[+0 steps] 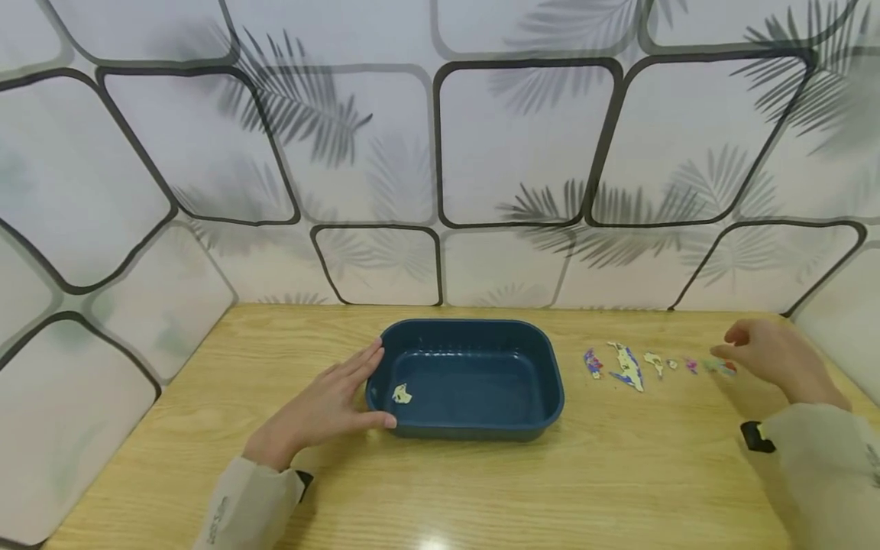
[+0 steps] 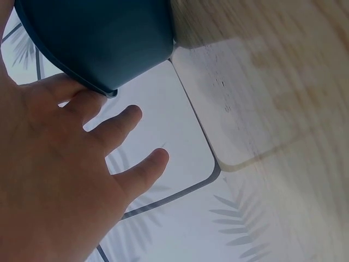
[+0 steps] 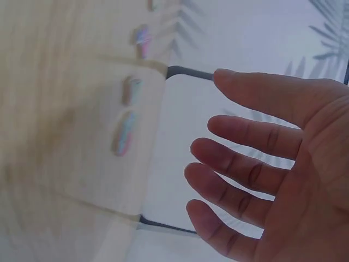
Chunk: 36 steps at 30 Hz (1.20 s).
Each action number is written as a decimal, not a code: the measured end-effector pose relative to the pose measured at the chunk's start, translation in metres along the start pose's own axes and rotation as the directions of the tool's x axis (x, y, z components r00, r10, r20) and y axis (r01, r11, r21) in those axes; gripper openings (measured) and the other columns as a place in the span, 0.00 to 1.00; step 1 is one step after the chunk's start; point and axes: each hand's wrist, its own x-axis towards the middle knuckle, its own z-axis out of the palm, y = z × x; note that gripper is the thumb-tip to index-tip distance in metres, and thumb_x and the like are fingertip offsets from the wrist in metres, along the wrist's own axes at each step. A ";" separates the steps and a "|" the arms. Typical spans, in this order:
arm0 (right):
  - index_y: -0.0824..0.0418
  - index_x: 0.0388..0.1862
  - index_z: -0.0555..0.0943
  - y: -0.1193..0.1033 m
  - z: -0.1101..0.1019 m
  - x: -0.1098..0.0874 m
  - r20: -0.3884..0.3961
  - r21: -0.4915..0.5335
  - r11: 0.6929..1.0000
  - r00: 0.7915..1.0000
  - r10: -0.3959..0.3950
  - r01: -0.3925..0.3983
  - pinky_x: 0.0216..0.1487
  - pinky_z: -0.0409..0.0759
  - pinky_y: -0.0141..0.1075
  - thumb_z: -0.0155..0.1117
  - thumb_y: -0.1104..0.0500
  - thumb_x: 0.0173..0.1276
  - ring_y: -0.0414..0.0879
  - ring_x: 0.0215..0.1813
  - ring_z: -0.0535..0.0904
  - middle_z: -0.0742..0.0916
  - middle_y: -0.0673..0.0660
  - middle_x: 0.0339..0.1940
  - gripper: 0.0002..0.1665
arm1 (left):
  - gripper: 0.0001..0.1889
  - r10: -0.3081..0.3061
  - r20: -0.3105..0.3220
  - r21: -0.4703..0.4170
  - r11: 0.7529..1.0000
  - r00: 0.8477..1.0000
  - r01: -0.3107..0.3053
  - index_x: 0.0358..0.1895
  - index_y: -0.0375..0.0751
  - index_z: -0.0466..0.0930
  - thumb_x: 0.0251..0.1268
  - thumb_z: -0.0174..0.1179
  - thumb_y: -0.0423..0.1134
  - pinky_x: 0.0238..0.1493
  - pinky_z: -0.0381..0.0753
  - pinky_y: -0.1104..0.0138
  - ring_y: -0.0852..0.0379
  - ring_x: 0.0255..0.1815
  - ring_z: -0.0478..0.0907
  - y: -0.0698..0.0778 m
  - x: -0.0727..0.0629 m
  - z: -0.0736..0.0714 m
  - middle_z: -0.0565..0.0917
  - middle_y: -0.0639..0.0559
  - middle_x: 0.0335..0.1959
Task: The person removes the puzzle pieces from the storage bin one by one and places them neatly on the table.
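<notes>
A dark blue rectangular tub (image 1: 467, 432) stands mid-table, with one small cream cut-out piece (image 1: 402, 394) lying at its left end. My left hand (image 1: 326, 409) rests at the tub's left rim, thumb at the front corner and fingers spread along the side; in the left wrist view the rim (image 2: 112, 94) meets some of the fingers. Over the right end of a row of small flat pieces, my right hand (image 1: 777, 359) hovers with loosely bent fingers and nothing in them. Nearest to it is a red-and-green piece (image 1: 729, 367); the right wrist view shows a pink-and-teal piece (image 3: 125, 134) apart from the fingertips.
Left of that, the row holds a pink piece (image 1: 690, 366), a tiny cream piece (image 1: 671, 364), a cream piece (image 1: 655, 363), a large cream-and-blue piece (image 1: 628, 368) and a blue-and-red piece (image 1: 593, 363). A patterned wall (image 1: 495, 267) borders the wooden table (image 1: 481, 489).
</notes>
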 end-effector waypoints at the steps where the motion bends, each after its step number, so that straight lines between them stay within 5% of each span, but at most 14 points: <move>1: 0.82 0.44 0.78 -0.003 -0.002 0.002 -0.009 0.000 1.000 1.000 -0.008 0.008 0.41 0.78 0.62 0.66 0.53 0.72 0.74 0.44 0.79 0.83 0.79 0.43 0.28 | 0.55 0.000 -0.001 0.000 1.000 1.000 0.000 0.80 0.31 0.51 0.63 0.65 0.64 0.71 0.53 0.33 0.36 0.79 0.52 0.000 0.000 0.000 0.50 0.39 0.82; 10: 0.81 0.51 0.77 -0.037 -0.025 0.013 -0.033 0.014 0.998 0.997 -0.067 0.068 0.41 0.77 0.62 0.64 0.52 0.74 0.72 0.44 0.79 0.83 0.78 0.44 0.29 | 0.54 0.004 -0.009 -0.002 1.000 1.000 -0.004 0.80 0.31 0.52 0.63 0.65 0.64 0.71 0.54 0.33 0.36 0.79 0.52 -0.001 -0.001 0.001 0.50 0.39 0.82; 21: 0.76 0.53 0.79 -0.104 -0.041 0.028 -0.051 0.011 0.992 0.991 -0.122 0.123 0.43 0.77 0.62 0.66 0.52 0.72 0.68 0.47 0.80 0.84 0.73 0.45 0.26 | 0.54 -0.006 -0.006 -0.005 1.000 1.000 0.006 0.80 0.32 0.52 0.63 0.65 0.64 0.72 0.52 0.33 0.37 0.80 0.51 0.000 -0.001 0.001 0.50 0.41 0.82; 36: 0.74 0.52 0.81 -0.193 -0.036 0.047 -0.084 0.057 0.949 0.949 -0.305 0.311 0.45 0.78 0.57 0.70 0.56 0.68 0.61 0.44 0.82 0.86 0.67 0.42 0.23 | 0.54 0.002 -0.013 -0.007 1.000 1.000 -0.002 0.80 0.31 0.53 0.62 0.66 0.63 0.71 0.53 0.33 0.36 0.79 0.52 -0.001 -0.001 0.000 0.51 0.39 0.82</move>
